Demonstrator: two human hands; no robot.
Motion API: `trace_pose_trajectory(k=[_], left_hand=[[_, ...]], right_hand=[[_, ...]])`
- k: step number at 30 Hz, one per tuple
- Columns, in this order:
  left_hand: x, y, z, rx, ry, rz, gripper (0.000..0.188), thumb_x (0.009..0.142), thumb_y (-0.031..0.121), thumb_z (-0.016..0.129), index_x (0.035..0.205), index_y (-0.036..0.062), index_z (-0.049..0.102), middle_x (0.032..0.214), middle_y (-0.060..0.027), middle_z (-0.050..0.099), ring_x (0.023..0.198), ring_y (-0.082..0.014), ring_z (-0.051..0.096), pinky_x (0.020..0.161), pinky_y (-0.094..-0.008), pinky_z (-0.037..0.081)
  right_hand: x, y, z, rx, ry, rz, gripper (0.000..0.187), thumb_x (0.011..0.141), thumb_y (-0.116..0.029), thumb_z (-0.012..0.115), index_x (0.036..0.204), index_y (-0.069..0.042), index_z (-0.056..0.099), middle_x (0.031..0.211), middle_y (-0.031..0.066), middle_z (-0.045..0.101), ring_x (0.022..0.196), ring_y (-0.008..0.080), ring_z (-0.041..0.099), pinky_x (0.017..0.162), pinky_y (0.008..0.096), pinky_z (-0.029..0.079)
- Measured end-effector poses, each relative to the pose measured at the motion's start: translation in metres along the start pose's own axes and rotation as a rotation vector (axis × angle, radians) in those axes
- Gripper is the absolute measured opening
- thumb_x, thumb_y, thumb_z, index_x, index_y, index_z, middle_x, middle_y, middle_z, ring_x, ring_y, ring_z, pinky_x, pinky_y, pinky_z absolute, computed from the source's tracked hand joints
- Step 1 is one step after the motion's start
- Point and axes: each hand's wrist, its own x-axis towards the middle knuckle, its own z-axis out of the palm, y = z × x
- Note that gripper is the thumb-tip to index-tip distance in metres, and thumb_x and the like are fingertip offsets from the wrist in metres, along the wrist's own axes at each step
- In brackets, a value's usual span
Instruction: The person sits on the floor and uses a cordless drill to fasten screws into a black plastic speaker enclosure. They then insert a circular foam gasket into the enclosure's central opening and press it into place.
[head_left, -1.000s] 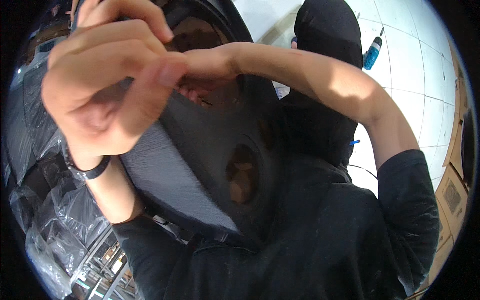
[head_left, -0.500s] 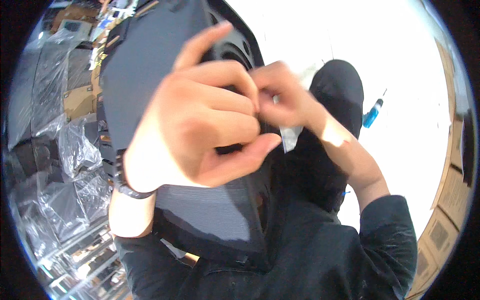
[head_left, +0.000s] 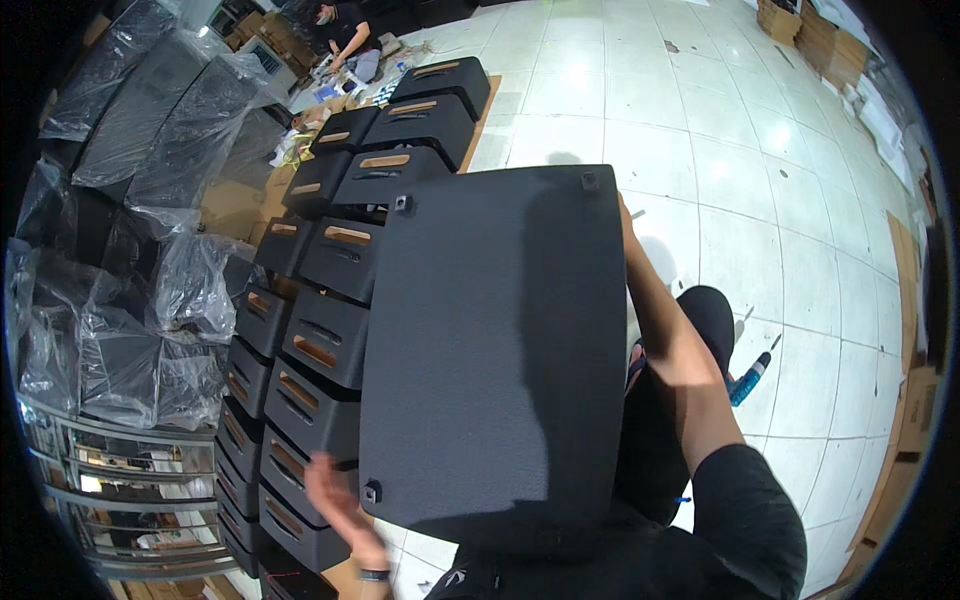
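A large black box-shaped cabinet [head_left: 460, 350] fills the middle, its flat face with small square feet turned up toward me. Three feet show plainly, at the two far corners and the near left one. My right hand [head_left: 626, 212] holds the cabinet by its far right edge; most of its fingers are hidden behind that side. Off the near left corner, my left hand [head_left: 335, 500] is open and smeared by motion, with nothing in it. A dark band circles the left wrist.
Rows of black cabinets [head_left: 325, 340] with slots stand on the left. Plastic-wrapped dark goods [head_left: 130, 330] and a metal rack [head_left: 130, 500] lie beyond them. A blue cordless drill [head_left: 750, 382] rests on the tiled floor [head_left: 650, 130]. A co-worker [head_left: 352, 40] sits far off. Cardboard [head_left: 905, 400] lines the right.
The cabinet has turned, so its footed face now shows instead of the side with a round recess. My hands, close together before, have parted: left toward the near left, right to the far right edge.
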Motion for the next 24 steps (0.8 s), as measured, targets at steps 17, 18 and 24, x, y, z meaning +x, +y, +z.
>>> trace_pose_trajectory(k=[17,18,24], left_hand=[[0.154,0.143,0.162,-0.356,-0.749,0.444,0.086,0.096,0.070,0.052,0.153,0.0064,0.044,0.156,-0.0197,0.045,0.145,-0.0310,0.041,0.122,-0.0456,0.031],[0.158,0.149,0.170,-0.346,-0.780,0.456,0.086,0.096,0.070,0.052,0.153,0.0064,0.045,0.156,-0.0197,0.046,0.144,-0.0308,0.042,0.121,-0.0453,0.031],[0.169,0.159,0.228,-0.364,-0.929,0.488,0.083,0.096,0.068,0.056,0.151,0.0062,0.048,0.153,-0.0195,0.050,0.142,-0.0296,0.045,0.120,-0.0435,0.034]], right_hand=[[-0.185,-0.171,-0.124,0.313,0.945,0.023,0.064,0.111,-0.053,0.037,0.153,-0.005,0.040,0.150,0.0134,0.050,0.138,0.0262,0.048,0.118,0.0436,0.037],[-0.202,-0.166,-0.122,0.323,0.967,0.040,0.064,0.112,-0.052,0.034,0.155,-0.005,0.038,0.152,0.0141,0.048,0.143,0.0264,0.043,0.123,0.0438,0.029],[-0.283,-0.100,-0.137,0.316,1.217,0.247,0.060,0.111,-0.050,0.038,0.151,-0.005,0.041,0.152,0.0146,0.047,0.144,0.0273,0.039,0.120,0.0481,0.029]])
